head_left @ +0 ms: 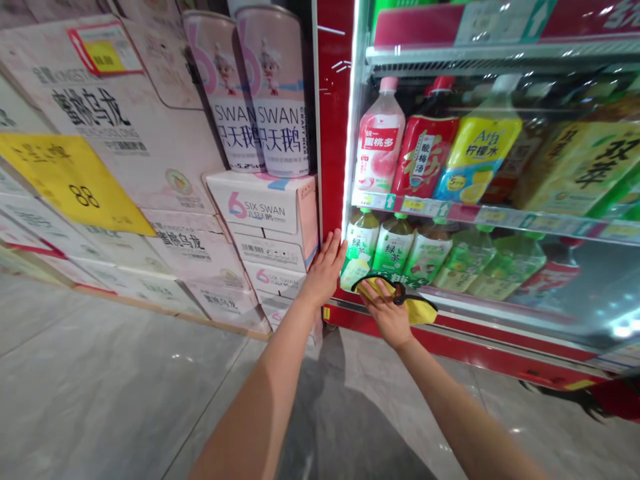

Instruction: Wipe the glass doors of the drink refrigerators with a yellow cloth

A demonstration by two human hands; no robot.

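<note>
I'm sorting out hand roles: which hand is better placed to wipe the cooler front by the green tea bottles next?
The right hand, most likely: it lies on the yellow cloth, in front of the green tea bottles. The left hand has no cloth and is at the cooler's red frame.

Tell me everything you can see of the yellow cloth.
The cloth is yellow with dark edging and looks soft. It is creased, with a dark bunched bit near its middle. The right hand lies over its left part, fingers spread; the rest sticks out rightward. It lies against the fridge front, low down by the green-capped bottles.
</note>
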